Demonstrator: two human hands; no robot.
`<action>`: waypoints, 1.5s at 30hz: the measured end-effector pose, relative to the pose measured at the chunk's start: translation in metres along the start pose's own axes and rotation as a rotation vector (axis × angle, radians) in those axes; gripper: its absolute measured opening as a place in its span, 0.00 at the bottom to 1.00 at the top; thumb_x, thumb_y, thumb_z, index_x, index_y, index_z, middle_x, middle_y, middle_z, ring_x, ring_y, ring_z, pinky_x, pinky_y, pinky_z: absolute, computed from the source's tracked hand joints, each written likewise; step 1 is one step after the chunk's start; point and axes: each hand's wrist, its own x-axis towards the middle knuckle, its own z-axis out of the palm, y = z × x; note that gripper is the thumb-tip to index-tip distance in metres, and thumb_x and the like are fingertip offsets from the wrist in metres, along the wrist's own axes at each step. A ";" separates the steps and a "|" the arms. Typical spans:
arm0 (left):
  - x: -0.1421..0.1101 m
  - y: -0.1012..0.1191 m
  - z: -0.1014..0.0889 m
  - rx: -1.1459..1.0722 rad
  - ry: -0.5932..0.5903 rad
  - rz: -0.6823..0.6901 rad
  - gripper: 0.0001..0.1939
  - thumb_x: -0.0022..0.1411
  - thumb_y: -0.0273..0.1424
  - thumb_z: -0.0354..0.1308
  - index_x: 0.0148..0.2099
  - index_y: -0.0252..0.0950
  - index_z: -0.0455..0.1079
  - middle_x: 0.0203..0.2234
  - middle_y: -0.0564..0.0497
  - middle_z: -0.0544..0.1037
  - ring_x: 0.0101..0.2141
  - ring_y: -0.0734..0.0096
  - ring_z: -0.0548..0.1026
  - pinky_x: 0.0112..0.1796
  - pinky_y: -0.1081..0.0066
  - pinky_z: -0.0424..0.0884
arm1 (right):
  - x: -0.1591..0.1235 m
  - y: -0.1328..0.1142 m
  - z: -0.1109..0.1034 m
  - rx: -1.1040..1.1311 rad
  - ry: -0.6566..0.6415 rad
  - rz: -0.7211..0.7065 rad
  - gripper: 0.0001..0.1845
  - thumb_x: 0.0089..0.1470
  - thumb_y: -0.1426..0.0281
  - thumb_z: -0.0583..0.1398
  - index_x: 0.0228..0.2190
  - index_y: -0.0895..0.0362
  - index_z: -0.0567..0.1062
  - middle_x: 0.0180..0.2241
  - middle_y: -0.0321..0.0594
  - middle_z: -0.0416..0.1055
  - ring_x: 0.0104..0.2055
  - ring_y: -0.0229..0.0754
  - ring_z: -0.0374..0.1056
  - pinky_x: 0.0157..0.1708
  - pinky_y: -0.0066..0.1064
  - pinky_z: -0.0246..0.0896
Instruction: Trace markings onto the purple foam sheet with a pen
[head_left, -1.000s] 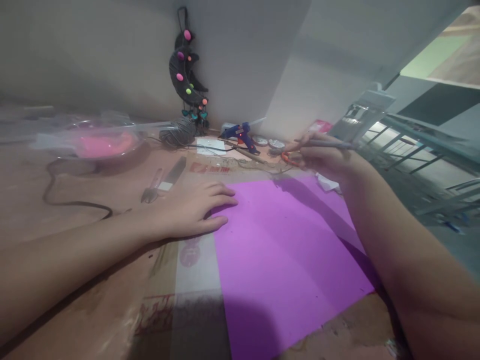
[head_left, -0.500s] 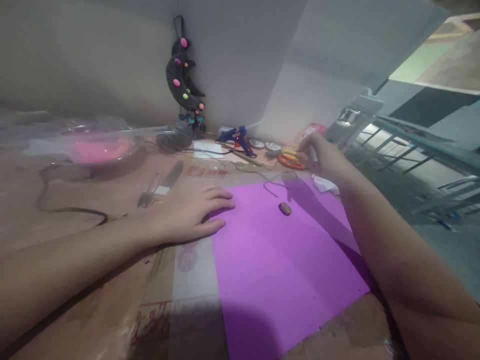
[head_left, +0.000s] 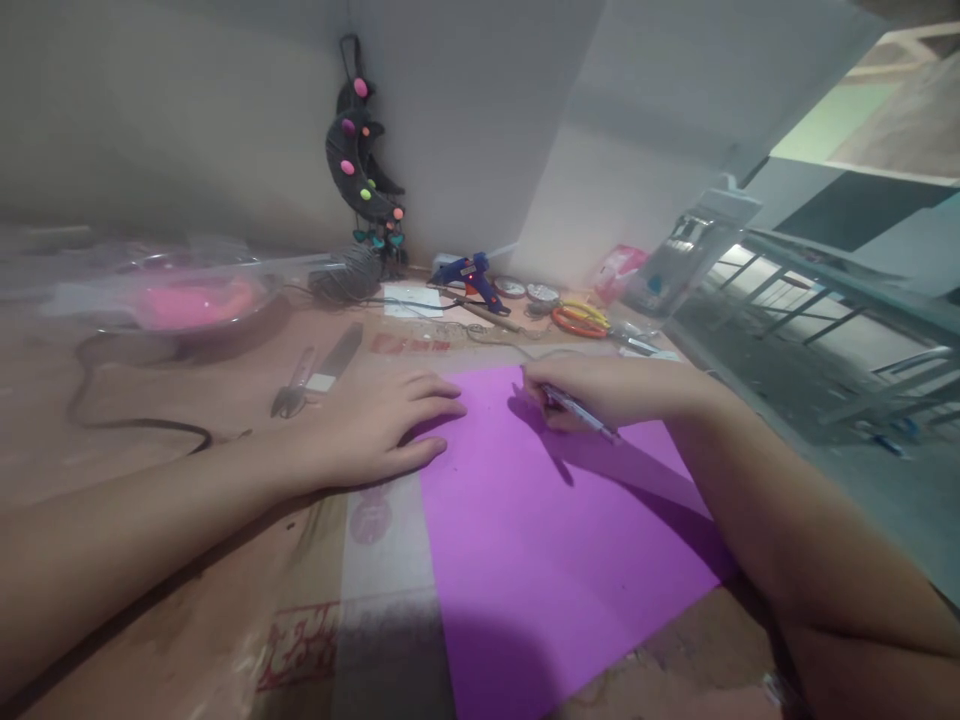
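Observation:
A purple sheet (head_left: 540, 560) lies on the work surface in front of me. My left hand (head_left: 416, 425) rests flat with its fingers apart, the fingertips on the sheet's left edge. Over the upper part of the sheet, my right hand (head_left: 581, 390) is closed around a pen (head_left: 581, 412). The pen slants, its back end pointing down and right; I cannot make out whether its tip touches the sheet. A thin cord (head_left: 506, 345) runs up to the right hand's fingertips. The small grey stone-like piece is hidden, apparently behind the right hand.
Along the wall lie a blue glue gun (head_left: 474, 278), orange-and-yellow-handled scissors (head_left: 581, 320) and grey yarn (head_left: 346, 275). A dark crescent ornament (head_left: 360, 165) hangs above. At left are a box cutter (head_left: 334, 360) and a plastic container (head_left: 195, 300) with pink contents.
My right hand has come from beside the scissors, down and left over the sheet, with the pen in it. It now covers the grey piece. My left hand stays in place.

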 end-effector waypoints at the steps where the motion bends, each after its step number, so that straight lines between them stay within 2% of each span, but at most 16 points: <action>1: 0.000 0.000 0.000 0.001 -0.001 0.002 0.23 0.77 0.42 0.52 0.67 0.41 0.72 0.66 0.43 0.73 0.65 0.52 0.71 0.67 0.52 0.63 | 0.001 -0.001 -0.003 0.028 -0.053 -0.016 0.06 0.58 0.67 0.65 0.34 0.53 0.72 0.34 0.37 0.75 0.34 0.40 0.67 0.35 0.30 0.59; 4: 0.000 0.000 0.000 -0.006 0.004 0.003 0.22 0.77 0.42 0.52 0.66 0.42 0.72 0.66 0.44 0.73 0.65 0.52 0.71 0.66 0.52 0.64 | 0.002 0.004 -0.010 0.147 -0.075 -0.029 0.14 0.65 0.56 0.62 0.39 0.53 0.70 0.37 0.39 0.76 0.36 0.41 0.68 0.37 0.32 0.62; 8: 0.000 0.000 0.000 -0.009 0.006 -0.005 0.22 0.77 0.42 0.53 0.66 0.41 0.73 0.66 0.43 0.73 0.65 0.51 0.71 0.67 0.51 0.63 | 0.005 0.032 -0.004 0.433 -0.070 0.042 0.19 0.71 0.51 0.52 0.40 0.53 0.70 0.39 0.42 0.79 0.37 0.42 0.73 0.39 0.35 0.68; 10: 0.000 0.000 0.000 -0.008 0.002 -0.008 0.23 0.77 0.42 0.52 0.66 0.41 0.73 0.66 0.43 0.73 0.65 0.50 0.71 0.67 0.50 0.63 | 0.007 0.052 0.003 0.434 0.112 0.121 0.20 0.72 0.51 0.51 0.39 0.53 0.70 0.43 0.45 0.80 0.41 0.44 0.75 0.42 0.36 0.70; 14: 0.000 0.000 0.000 -0.010 -0.005 -0.008 0.23 0.78 0.43 0.51 0.67 0.40 0.72 0.67 0.43 0.73 0.66 0.51 0.70 0.67 0.50 0.63 | 0.010 0.082 0.009 0.176 0.717 0.282 0.18 0.68 0.51 0.56 0.35 0.51 0.69 0.46 0.49 0.79 0.51 0.50 0.75 0.55 0.43 0.68; 16: 0.000 0.001 0.000 -0.001 -0.002 -0.007 0.23 0.78 0.42 0.51 0.67 0.39 0.72 0.67 0.42 0.73 0.66 0.51 0.70 0.68 0.50 0.63 | 0.011 0.082 0.008 0.185 0.807 0.276 0.18 0.68 0.49 0.57 0.35 0.50 0.68 0.45 0.47 0.80 0.49 0.51 0.76 0.54 0.43 0.68; 20: 0.001 0.002 -0.001 -0.003 0.018 -0.002 0.22 0.78 0.41 0.51 0.66 0.38 0.73 0.65 0.42 0.74 0.64 0.52 0.72 0.68 0.50 0.63 | 0.006 0.038 0.008 0.230 0.680 0.150 0.17 0.68 0.50 0.58 0.38 0.50 0.70 0.45 0.45 0.81 0.45 0.49 0.77 0.44 0.39 0.71; 24: 0.002 0.003 0.000 -0.042 0.040 -0.032 0.20 0.79 0.36 0.47 0.64 0.39 0.74 0.64 0.44 0.76 0.64 0.57 0.73 0.68 0.54 0.63 | -0.008 -0.022 0.026 -0.021 0.291 0.236 0.18 0.58 0.54 0.68 0.40 0.52 0.71 0.38 0.42 0.79 0.33 0.47 0.73 0.31 0.34 0.61; 27: 0.003 0.005 0.001 -0.056 0.060 -0.070 0.21 0.79 0.34 0.46 0.63 0.38 0.74 0.63 0.43 0.76 0.64 0.57 0.72 0.68 0.53 0.63 | -0.015 -0.038 0.039 0.070 0.068 0.234 0.13 0.62 0.62 0.66 0.36 0.52 0.67 0.35 0.39 0.78 0.31 0.42 0.72 0.30 0.32 0.58; 30: 0.003 0.008 0.000 -0.049 0.071 -0.102 0.21 0.79 0.34 0.45 0.62 0.36 0.75 0.63 0.42 0.77 0.64 0.57 0.73 0.68 0.53 0.64 | -0.010 -0.023 0.047 0.086 0.174 0.286 0.06 0.66 0.67 0.60 0.37 0.52 0.66 0.33 0.37 0.76 0.29 0.40 0.70 0.31 0.32 0.57; 33: 0.001 0.007 -0.001 -0.002 0.038 -0.121 0.23 0.78 0.34 0.44 0.64 0.35 0.74 0.65 0.40 0.75 0.66 0.55 0.72 0.69 0.52 0.63 | 0.003 0.007 0.056 0.128 0.457 0.414 0.09 0.64 0.66 0.61 0.36 0.51 0.64 0.30 0.36 0.74 0.29 0.41 0.68 0.31 0.32 0.57; 36: 0.004 0.006 0.002 0.062 -0.069 -0.155 0.28 0.79 0.40 0.43 0.72 0.34 0.66 0.72 0.39 0.67 0.71 0.52 0.64 0.73 0.48 0.53 | 0.018 0.029 0.067 0.304 0.689 0.431 0.12 0.61 0.64 0.62 0.36 0.50 0.61 0.27 0.33 0.70 0.27 0.41 0.66 0.29 0.32 0.57; 39: 0.018 0.022 0.007 0.071 -0.190 -0.228 0.35 0.79 0.47 0.43 0.78 0.32 0.56 0.77 0.35 0.55 0.76 0.45 0.53 0.74 0.42 0.45 | 0.024 0.035 0.075 0.383 0.741 0.402 0.15 0.60 0.59 0.64 0.35 0.49 0.62 0.23 0.30 0.66 0.24 0.40 0.62 0.27 0.31 0.56; 41: 0.029 0.048 0.007 0.003 -0.216 -0.257 0.39 0.76 0.52 0.49 0.77 0.31 0.58 0.77 0.33 0.52 0.76 0.40 0.51 0.73 0.41 0.47 | 0.024 0.034 0.077 0.397 0.734 0.383 0.17 0.59 0.57 0.65 0.35 0.49 0.63 0.23 0.30 0.65 0.24 0.40 0.62 0.25 0.31 0.55; 43: 0.037 0.080 0.003 -0.201 -0.226 -0.089 0.36 0.72 0.52 0.58 0.71 0.35 0.67 0.74 0.37 0.62 0.73 0.44 0.60 0.72 0.49 0.53 | 0.022 0.031 0.077 0.425 0.726 0.374 0.17 0.59 0.55 0.65 0.36 0.49 0.64 0.24 0.31 0.66 0.24 0.40 0.63 0.25 0.31 0.55; 45: 0.040 0.105 -0.003 -0.505 -0.424 0.246 0.20 0.74 0.49 0.57 0.56 0.43 0.80 0.63 0.50 0.78 0.65 0.57 0.73 0.68 0.64 0.62 | 0.019 0.030 0.077 0.439 0.715 0.373 0.17 0.59 0.54 0.65 0.36 0.50 0.64 0.24 0.31 0.67 0.23 0.40 0.63 0.24 0.31 0.56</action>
